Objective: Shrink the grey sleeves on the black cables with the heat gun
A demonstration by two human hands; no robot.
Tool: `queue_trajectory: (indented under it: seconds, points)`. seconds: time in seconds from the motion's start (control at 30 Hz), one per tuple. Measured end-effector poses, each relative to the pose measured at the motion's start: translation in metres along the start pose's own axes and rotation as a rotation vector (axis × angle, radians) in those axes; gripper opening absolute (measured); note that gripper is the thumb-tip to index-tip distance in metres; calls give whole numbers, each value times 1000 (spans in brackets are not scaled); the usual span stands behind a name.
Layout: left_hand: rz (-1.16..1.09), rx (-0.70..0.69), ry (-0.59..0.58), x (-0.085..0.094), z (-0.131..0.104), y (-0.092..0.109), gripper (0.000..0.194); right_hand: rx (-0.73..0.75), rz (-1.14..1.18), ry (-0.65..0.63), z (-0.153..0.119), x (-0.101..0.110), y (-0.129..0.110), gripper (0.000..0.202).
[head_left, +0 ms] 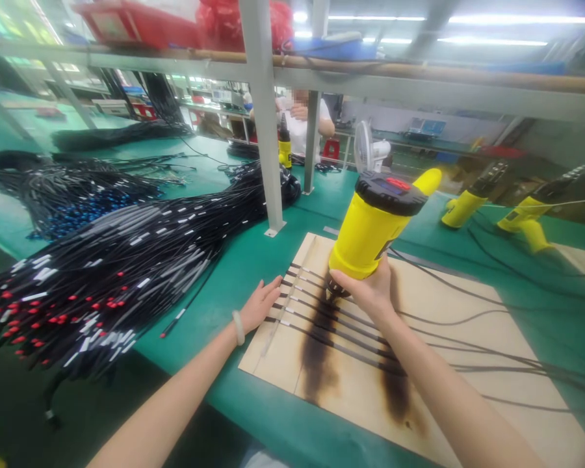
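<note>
At left, red-tipped black cables (175,227) sprawl; at centre, the left hand (258,305), fingers straight and released, meets slim black cables (351,351) on a scorched pale wooden board (351,403); just right, the right hand (370,289) clasps a yellow cylindrical heat gun (370,227)!

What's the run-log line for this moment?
left hand: open at left ends of black cables | right hand: gripping yellow heat gun, nozzle down over cables | board: scorched dark
</note>
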State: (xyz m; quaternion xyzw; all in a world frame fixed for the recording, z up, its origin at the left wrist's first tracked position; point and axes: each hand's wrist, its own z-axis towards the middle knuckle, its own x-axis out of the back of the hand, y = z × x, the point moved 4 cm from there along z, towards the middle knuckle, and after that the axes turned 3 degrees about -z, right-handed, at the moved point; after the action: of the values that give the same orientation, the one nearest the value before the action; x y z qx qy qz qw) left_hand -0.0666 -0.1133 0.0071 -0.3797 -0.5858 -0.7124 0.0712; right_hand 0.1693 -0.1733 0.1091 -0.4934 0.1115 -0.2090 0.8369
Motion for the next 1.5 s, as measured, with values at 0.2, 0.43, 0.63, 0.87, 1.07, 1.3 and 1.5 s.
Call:
queue_trajectory:
  seconds: [0.2, 0.43, 0.63, 0.87, 1.07, 1.3, 1.5]
  points:
    - [0, -3, 10, 0, -1, 0, 73, -9, 84, -19, 2, -5, -5, 65]
    - [1, -4, 7, 0, -1, 1, 68, 28, 8, -31, 3, -3, 0, 65]
    - [15, 3, 8, 0, -1, 3, 69, 28, 27, -55, 1, -5, 3, 65]
    - [13, 7, 1, 0, -1, 3, 66, 19, -19, -49, 0, -5, 2, 67]
    - [15, 13, 0, 1, -1, 5, 70, 22, -26, -49, 0, -6, 2, 65]
    - [16, 12, 1, 1, -1, 5, 68, 33, -32, -45, 0, -6, 2, 65]
    - [9, 10, -1, 1, -2, 6, 62, 39, -34, -55, 0, -7, -1, 66]
